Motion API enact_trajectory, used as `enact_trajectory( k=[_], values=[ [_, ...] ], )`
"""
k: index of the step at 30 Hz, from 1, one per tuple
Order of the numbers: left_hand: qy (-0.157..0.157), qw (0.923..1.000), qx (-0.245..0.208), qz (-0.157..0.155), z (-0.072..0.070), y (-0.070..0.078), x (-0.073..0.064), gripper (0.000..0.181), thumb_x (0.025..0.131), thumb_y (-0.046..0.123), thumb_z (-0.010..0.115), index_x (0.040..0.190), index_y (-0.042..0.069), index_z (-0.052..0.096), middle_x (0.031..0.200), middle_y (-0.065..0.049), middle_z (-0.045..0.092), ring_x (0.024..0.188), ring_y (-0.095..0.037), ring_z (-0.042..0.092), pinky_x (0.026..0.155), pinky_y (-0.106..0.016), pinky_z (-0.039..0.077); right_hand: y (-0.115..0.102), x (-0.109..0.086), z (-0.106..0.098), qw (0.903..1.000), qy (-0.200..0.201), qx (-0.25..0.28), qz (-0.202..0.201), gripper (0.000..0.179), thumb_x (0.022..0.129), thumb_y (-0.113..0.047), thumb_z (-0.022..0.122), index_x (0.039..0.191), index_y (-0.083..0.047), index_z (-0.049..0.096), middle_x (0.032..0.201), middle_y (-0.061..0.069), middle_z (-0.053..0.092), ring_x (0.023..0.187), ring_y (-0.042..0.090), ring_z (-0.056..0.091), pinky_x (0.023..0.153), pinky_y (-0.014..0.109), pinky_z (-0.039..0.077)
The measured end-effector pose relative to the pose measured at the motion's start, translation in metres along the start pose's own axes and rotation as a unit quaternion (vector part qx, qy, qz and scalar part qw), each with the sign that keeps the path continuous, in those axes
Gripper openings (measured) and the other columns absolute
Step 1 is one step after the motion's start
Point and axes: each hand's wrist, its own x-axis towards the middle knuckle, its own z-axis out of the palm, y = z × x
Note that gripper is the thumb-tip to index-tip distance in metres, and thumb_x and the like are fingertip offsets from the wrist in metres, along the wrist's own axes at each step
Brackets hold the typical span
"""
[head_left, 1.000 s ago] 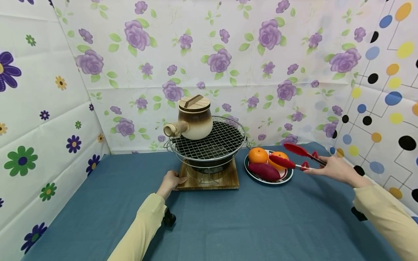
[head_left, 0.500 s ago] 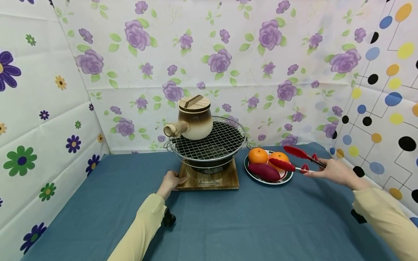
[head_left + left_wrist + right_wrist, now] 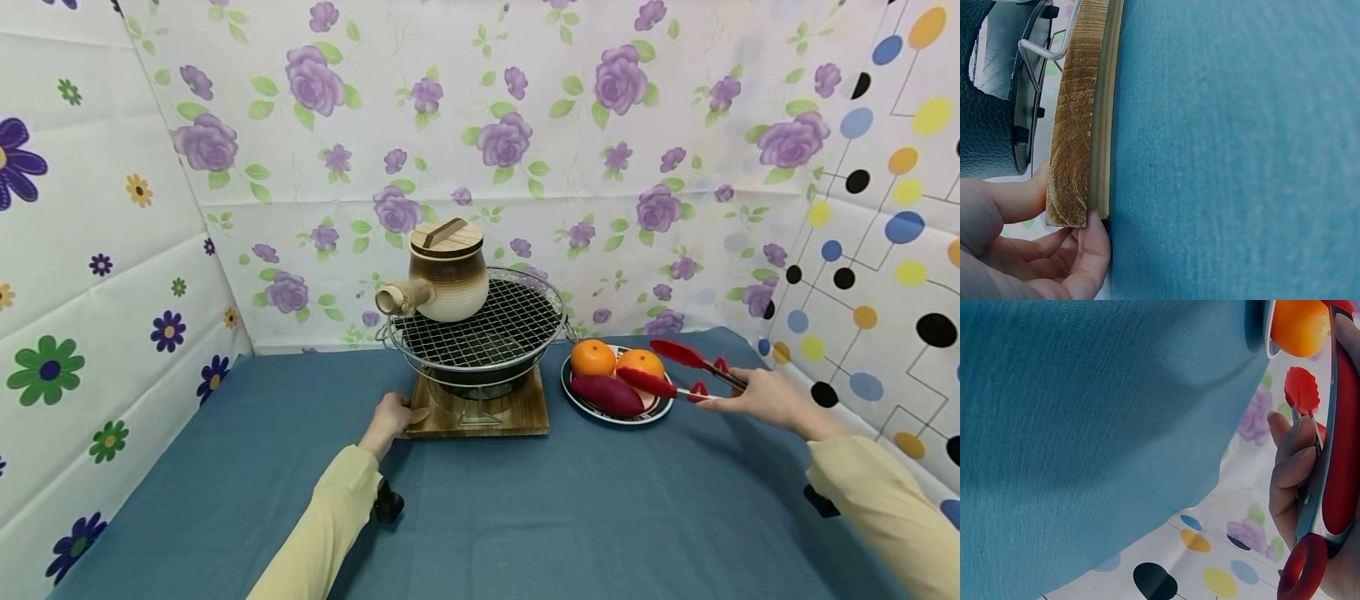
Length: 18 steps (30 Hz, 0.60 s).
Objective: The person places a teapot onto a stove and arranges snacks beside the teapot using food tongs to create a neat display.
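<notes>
The right hand curls its fingers round red-and-silver metal tongs, their tips spread near a round orange fruit on a black-and-white plate; the left hand pinches a square brown wooden board (a round black mesh-topped grill stands on it).

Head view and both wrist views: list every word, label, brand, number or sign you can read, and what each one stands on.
None readable in any view.
Red tongs, wooden board, pot, grill: no lettering visible.
Plate: markings partly covered, too small to make out.
Wall cloth: printed patterns only.
</notes>
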Motion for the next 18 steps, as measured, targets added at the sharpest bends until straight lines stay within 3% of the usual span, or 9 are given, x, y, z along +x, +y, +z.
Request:
enact_trajectory(
  k=[7,12,15,18],
  values=[
    [0.003,1.0,0.007,0.0,-0.001,0.002,-0.003,0.035,0.085,0.014,0.066,0.059,0.009,0.043,0.051,-0.003,0.039,0.041,-0.013,0.039,0.052,-0.035,0.049,0.001,0.0,0.002,1.0,0.005,-0.002,0.007,0.096,0.072,-0.057,0.067,0.124,0.018,0.039,0.051,0.001,0.037,0.042,0.014,0.029,0.04,0.027,0.024],
    [0.005,0.9998,0.01,-0.016,0.001,-0.005,0.008,0.037,0.083,0.015,0.068,0.058,0.008,0.042,0.051,-0.005,0.039,0.04,-0.015,0.038,0.052,-0.037,0.049,0.002,0.0,0.004,0.9999,0.004,-0.005,0.009,0.096,0.071,-0.058,0.067,0.124,0.018,0.04,0.051,0.001,0.037,0.042,0.014,0.031,0.041,0.027,0.024],
    [-0.001,1.0,0.005,-0.004,0.002,-0.012,0.015,0.037,0.082,0.019,0.069,0.057,0.008,0.045,0.051,-0.005,0.04,0.042,-0.017,0.041,0.048,-0.036,0.047,0.002,0.0,0.005,1.0,0.004,-0.003,0.004,0.095,0.072,-0.057,0.067,0.123,0.019,0.04,0.052,0.001,0.039,0.043,0.016,0.033,0.041,0.028,0.025],
    [0.0,1.0,0.003,-0.002,0.002,-0.011,0.013,0.035,0.083,0.017,0.068,0.058,0.007,0.047,0.051,-0.006,0.04,0.044,-0.017,0.044,0.047,-0.035,0.047,0.002,0.0,0.006,1.0,0.007,-0.004,0.0,0.095,0.072,-0.057,0.067,0.122,0.019,0.04,0.052,0.001,0.04,0.043,0.016,0.033,0.041,0.028,0.025]
  ],
)
